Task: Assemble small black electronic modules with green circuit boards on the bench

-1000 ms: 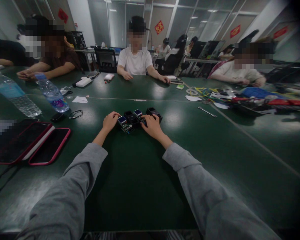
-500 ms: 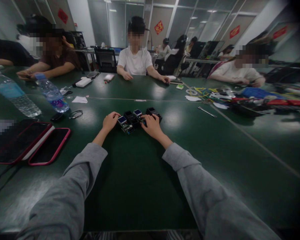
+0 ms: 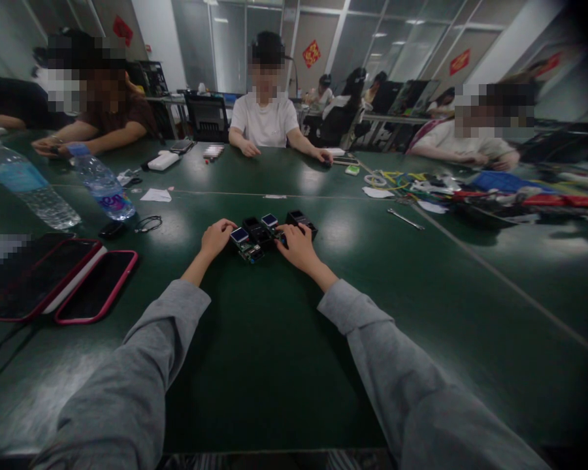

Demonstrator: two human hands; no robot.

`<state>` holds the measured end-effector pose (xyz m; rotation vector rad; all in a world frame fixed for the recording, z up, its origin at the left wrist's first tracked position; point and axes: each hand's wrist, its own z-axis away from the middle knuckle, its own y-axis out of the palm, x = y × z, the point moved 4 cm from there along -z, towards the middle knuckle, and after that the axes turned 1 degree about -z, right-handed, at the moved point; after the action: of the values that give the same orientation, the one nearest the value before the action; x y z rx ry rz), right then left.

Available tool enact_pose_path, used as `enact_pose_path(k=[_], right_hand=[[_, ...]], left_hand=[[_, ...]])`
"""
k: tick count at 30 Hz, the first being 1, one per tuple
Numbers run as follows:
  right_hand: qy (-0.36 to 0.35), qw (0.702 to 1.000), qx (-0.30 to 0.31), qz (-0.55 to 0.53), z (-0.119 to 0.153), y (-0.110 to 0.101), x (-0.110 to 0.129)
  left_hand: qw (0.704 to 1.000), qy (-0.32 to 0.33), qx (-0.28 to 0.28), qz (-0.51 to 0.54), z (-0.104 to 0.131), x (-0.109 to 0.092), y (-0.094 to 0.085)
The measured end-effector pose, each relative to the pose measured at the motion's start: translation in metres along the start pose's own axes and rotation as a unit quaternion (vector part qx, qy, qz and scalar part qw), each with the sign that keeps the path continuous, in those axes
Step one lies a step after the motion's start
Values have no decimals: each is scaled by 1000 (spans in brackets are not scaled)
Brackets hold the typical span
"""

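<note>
A row of small electronic parts lies in front of me. At its left end is a circuit board with a small screen (image 3: pixel 249 250); my left hand (image 3: pixel 217 237) rests beside it, fingers bent, fingertips at its left edge. A black open case (image 3: pixel 255 228) stands behind that board. Right of the case is a second screen board (image 3: pixel 270 220), partly hidden by my right hand (image 3: pixel 298 248). That hand is spread low, its thumb and index finger at the second board, its other fingers before another black case (image 3: pixel 296 217). Neither hand lifts anything.
Two phones in red cases (image 3: pixel 98 287) and two water bottles (image 3: pixel 105 186) are on the left, near a thin cable (image 3: pixel 149 224). A wrench (image 3: pixel 406 219) and a heap of cables and tools (image 3: pixel 500 189) lie right. Several people sit around the green table (image 3: pixel 274 365).
</note>
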<state>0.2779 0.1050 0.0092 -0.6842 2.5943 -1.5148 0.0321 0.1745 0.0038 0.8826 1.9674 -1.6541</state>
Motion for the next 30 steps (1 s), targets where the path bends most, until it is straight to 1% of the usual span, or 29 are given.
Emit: enact_pose_path(k=[7, 13, 22, 30], right_hand=[[5, 1000, 7, 4, 0, -1, 0], [6, 1000, 8, 2, 0, -1, 1], [4, 1000, 7, 5, 0, 0, 1], [2, 1000, 4, 10, 0, -1, 2]], left_hand=[[1000, -11, 3, 3, 0, -1, 0], [1000, 4, 1, 8, 1, -1, 0], [1000, -2, 1, 9, 0, 1, 2], [1000, 1, 3, 2, 1, 0, -1]])
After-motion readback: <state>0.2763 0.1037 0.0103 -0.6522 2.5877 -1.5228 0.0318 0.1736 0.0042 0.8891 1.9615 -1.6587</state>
